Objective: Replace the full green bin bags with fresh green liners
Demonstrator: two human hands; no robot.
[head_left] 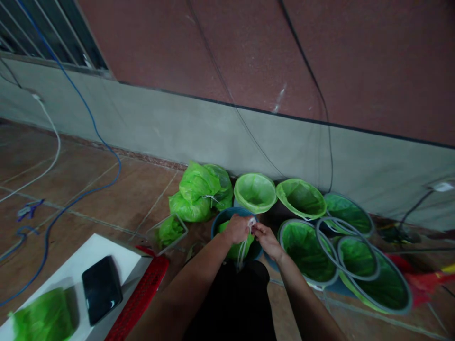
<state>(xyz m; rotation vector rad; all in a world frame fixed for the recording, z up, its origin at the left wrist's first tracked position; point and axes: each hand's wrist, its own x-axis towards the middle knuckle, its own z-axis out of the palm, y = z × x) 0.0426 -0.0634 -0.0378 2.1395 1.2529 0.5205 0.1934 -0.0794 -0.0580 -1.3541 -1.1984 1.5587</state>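
Note:
My left hand (237, 229) is closed in a pinch on the white drawstring (242, 251) of a green trash bag (232, 252). Close beside it, my right hand (268, 239) also has its fingers pinched on the string, with a small white bunch between the two hands. Slack loops of string hang below. The bag sits inside a blue bin (215, 226) on the floor in front of my knees, and my forearms hide part of both.
Tied green bags (199, 194) lean by the wall. Lined bins (255, 192) stand right, with loose grey rings (322, 244) on some. At left are a clear tub (181, 225), a red basket (142, 291) and a white surface (95, 248) bearing a phone (102, 290). A blue hose (94, 123) crosses the floor.

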